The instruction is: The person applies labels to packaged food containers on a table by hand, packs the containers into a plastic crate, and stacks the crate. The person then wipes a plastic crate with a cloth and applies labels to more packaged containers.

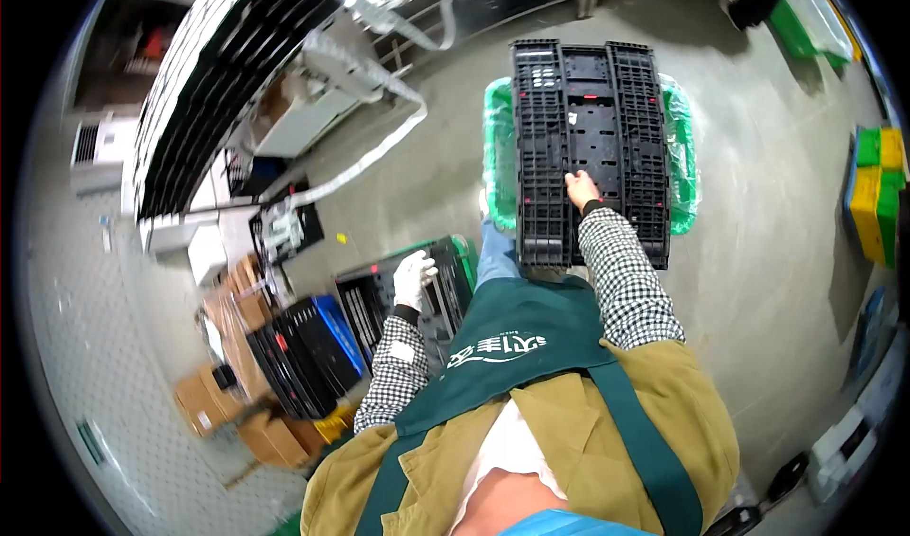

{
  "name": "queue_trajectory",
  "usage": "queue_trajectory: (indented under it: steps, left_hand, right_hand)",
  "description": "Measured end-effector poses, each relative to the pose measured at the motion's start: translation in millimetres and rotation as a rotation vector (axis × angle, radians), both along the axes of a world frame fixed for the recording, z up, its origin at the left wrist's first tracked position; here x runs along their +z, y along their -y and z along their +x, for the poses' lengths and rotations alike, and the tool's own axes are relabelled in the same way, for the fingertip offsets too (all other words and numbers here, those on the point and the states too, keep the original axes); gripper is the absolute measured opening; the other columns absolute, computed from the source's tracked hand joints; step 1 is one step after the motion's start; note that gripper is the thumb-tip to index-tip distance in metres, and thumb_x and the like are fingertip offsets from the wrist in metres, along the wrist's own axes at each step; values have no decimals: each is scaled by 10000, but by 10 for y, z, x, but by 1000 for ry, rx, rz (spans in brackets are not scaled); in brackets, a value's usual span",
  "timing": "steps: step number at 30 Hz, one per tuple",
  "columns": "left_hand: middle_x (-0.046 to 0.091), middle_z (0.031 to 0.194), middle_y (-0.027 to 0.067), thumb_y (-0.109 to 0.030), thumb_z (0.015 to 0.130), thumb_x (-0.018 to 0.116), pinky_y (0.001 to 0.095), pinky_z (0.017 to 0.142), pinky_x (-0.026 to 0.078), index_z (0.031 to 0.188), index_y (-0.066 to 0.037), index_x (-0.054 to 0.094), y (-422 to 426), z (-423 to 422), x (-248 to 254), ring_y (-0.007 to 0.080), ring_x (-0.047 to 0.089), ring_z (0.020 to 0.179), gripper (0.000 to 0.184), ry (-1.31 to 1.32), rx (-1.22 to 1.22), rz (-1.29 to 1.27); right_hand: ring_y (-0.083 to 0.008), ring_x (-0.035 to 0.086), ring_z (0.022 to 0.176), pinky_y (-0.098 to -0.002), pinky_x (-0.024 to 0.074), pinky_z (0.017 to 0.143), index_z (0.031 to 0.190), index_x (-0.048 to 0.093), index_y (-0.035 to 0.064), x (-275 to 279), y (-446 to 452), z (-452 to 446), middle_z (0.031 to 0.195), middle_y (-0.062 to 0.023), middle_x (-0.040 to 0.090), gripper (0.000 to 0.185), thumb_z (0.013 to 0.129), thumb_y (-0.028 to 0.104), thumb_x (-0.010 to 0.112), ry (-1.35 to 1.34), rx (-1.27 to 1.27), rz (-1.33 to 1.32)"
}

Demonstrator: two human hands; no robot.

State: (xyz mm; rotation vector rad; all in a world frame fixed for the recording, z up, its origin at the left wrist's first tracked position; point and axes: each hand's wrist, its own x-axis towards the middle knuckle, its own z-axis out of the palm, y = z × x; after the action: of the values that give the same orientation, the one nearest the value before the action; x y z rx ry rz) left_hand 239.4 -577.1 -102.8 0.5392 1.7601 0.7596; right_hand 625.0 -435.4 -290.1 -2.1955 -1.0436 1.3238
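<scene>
From where I stand, I see white characters (495, 345) across the dark green apron (538, 310), too unclear to read for certain.

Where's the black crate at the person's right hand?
In the head view, the black crate is above centre, toward the right, over a green container that shows on both sides of it.
</scene>
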Motion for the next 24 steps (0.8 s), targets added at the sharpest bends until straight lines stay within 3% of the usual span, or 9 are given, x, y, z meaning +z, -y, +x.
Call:
queue_trajectory:
  steps: [4, 6, 8, 10, 12, 14, 18, 20, 24]
  left_hand:
    - [636, 1090, 95, -174, 944, 533, 318, 813, 522, 1218, 4, 523, -1880, 43, -258, 186, 624, 929, 327, -52, -235, 358]
    - [634, 1077, 102, -147, 926, 548, 328, 880, 486, 1271, -17, 498, -2791, 686, -62, 206, 585, 1014, 372, -271, -510, 590]
    - [634, 1099, 114, -121, 885, 575, 316, 965, 429, 1293, -73, 498, -3275, 1475, 436, 258, 581, 1070, 417, -292, -853, 590]
    - [623, 1120, 130, -116, 839, 589, 381, 1022, 380, 1293, -122, 504, -3627, 2040, 313, 311, 551, 1127, 462, -314, -1318, 974]
    - [601, 1188, 111, -106, 819, 603, 484, 1026, 364, 1268, -109, 516, -3683, 2463, 110, 334, 516, 1171, 457, -513, -1702, 1112]
    - [623, 1151, 101, -246, 858, 558, 499, 1042, 325, 1207, -108, 549, -3666, 2610, -262, 308, 538, 1141, 376, -801, -2052, 1082]
    - [690, 895, 90, -291, 852, 542, 477, 954, 397, 1007, -91, 628, -3715, 2648, -253, 277, 655, 894, 268, -986, -2526, 365]
    - [687, 902, 106, -297, 854, 557, 455, 851, 462, 1039, -109, 620, -3738, 2541, -351, 276, 667, 852, 271, -937, -2468, 484]
    - [651, 940, 174, -258, 754, 682, 414, 745, 516, 1047, -54, 571, -3900, 2690, -546, 354, 630, 889, 374, -762, -2553, 285]
  right_hand:
    - [-402, 551, 1029, -463, 437, 878, 986, 652, -1, 665, -70, -283, 1019, -227, 628, 466, 902, 436, 512, 170, -161, 50]
    - [-398, 574, 896, -468, 453, 799, 885, 658, 0, 1021, -17, -590, 871, -214, 622, 404, 926, 371, 503, 249, -189, 357]
    - [-379, 581, 819, -448, 467, 759, 872, 651, 9, 1343, 26, -863, 793, -192, 605, 346, 937, 313, 499, 121, -245, 496]
    - [-349, 600, 734, -404, 480, 686, 850, 650, 20, 1532, -73, -854, 836, -175, 622, 286, 928, 265, 525, -291, -231, 249]
    - [-306, 604, 664, -374, 489, 645, 876, 647, 28, 773, -75, -707, 831, -135, 645, 279, 928, 279, 538, -290, -521, 345]
    - [-217, 594, 760, -349, 511, 685, 1053, 572, 92, 532, -96, -227, 937, -37, 625, 247, 948, 310, 521, -861, -1257, 237]
    - [-265, 606, 781, -377, 536, 727, 1027, 485, -23, 47, 76, 542, 916, -149, 616, 263, 952, 228, 470, -1531, -2356, 669]
    - [-218, 610, 736, -333, 530, 686, 1026, 516, 11, 236, -36, 658, 911, -118, 635, 242, 942, 236, 490, -1267, -2490, 518]
    - [-116, 583, 760, -255, 469, 645, 1000, 590, 69, 1018, 105, 949, 907, -16, 646, 281, 927, 340, 575, -680, -1881, 840]
